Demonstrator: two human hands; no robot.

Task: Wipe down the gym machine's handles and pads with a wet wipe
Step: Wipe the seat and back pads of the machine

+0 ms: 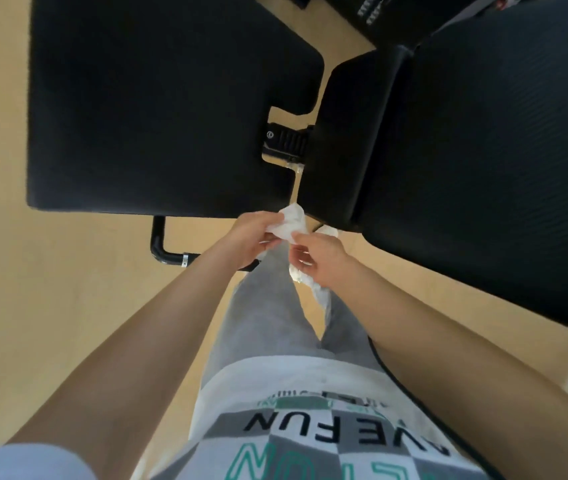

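wipe: crumpled white wet wipe [291,223] held up between both hands, in line with the gap between the pads, not on a pad yet
left hand [251,237]: fingers pinching wipe's upper part
right hand [320,258]: pinching lower part; crinkled white tail hangs below it, wipe or wrapper, can't tell
step: likely unfolding; open it flat across the palm, then long overlapping strokes
count: 1 wipe, 2 hands, 2 black padded cushions, left [154,98] and right [483,168], 1 black bent metal tube [168,254]

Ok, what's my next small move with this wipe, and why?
Probably gather the wipe into one hand and press it onto the left pad: left hand and right hand both pinch it in front of the pads, and it seems to touch neither.
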